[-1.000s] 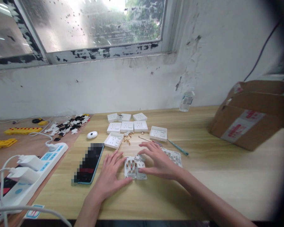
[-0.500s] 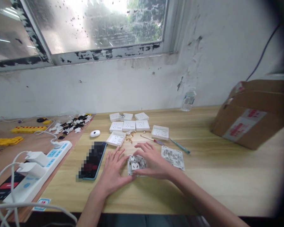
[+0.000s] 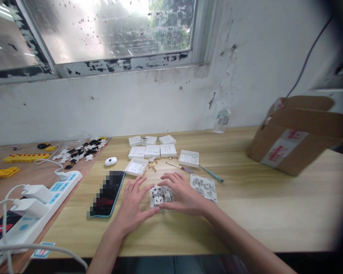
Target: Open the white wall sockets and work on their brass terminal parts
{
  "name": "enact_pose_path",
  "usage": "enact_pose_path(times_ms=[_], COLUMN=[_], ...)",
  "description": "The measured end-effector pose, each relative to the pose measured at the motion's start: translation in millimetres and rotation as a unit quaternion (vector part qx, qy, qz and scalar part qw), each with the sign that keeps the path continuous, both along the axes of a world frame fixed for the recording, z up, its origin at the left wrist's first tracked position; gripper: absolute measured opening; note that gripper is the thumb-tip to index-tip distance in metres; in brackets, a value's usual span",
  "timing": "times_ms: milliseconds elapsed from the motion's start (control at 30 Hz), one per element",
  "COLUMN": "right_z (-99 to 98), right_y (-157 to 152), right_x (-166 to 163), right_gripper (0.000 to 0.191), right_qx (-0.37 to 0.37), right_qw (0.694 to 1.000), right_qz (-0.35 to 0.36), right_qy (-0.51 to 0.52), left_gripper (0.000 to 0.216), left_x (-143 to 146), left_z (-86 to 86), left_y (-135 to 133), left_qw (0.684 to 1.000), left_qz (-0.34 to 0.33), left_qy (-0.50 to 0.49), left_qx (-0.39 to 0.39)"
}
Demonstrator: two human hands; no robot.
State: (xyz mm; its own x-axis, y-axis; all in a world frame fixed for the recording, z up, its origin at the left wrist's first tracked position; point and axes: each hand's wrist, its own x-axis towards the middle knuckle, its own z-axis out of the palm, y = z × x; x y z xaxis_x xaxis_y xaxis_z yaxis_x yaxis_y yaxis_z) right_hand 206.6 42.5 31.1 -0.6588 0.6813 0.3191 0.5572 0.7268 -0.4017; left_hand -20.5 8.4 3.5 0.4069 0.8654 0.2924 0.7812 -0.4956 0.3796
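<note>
A white wall-socket module [image 3: 159, 196] lies on the wooden table [image 3: 246, 213], held between both hands. My left hand [image 3: 135, 205] rests at its left edge with fingers spread and the thumb under its near corner. My right hand [image 3: 180, 192] covers its right side, fingers curved over the top and thumb along the near edge. Small brass parts [image 3: 153, 166] lie just beyond it.
Several white socket plates [image 3: 152, 150] sit in rows behind, one more [image 3: 189, 158] to the right. Two screwdrivers [image 3: 211, 174] and a leaflet [image 3: 204, 187] lie right. A phone [image 3: 107, 194], power strip [image 3: 37, 205], white mouse-like object [image 3: 111, 161], water bottle [image 3: 221, 120] and cardboard box [image 3: 300, 133] stand around.
The socket module showed its brass insides a second ago; now its white face is up. Both hands have closed in around it.
</note>
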Motion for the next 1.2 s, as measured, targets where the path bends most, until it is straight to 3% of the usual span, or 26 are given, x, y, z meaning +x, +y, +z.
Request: enact_pose_path(times_ms=[167,600,767,900,1000,1200], right_z=[-5.6,-14.3,-3.5,6.8,4.0,-5.1], right_y=[1.2,0.4,3.8,34.1,63.0,86.8], right_x=[0.1,-1.1,4.9,38.7,73.1,102.2], right_gripper=[0.037,0.041,0.044,0.034,0.034,0.022], right_qx=[-0.005,-0.01,0.022,0.058,0.08,0.023], right_qw=[1.0,1.0,1.0,0.993,0.97,0.967], right_qz=[0.0,-0.014,-0.012,-0.103,-0.23,-0.251], right_qy=[0.012,0.004,-0.012,-0.001,-0.026,0.043], left_gripper=[0.04,0.039,0.044,0.064,0.059,0.031], left_x=[2.9,0.3,-1.1,-5.2,-8.8,-10.8], left_z=[2.5,5.5,5.1,5.4,8.0,16.5], left_y=[-0.3,3.9,8.0,10.1,11.2,16.6], left_qw=[1.0,0.999,0.998,0.996,0.995,0.995], left_qz=[-0.005,-0.025,-0.039,-0.048,-0.025,0.003], left_qy=[-0.005,0.003,-0.007,-0.049,-0.085,-0.099], left_qx=[0.009,-0.025,-0.045,-0.059,-0.052,-0.006])
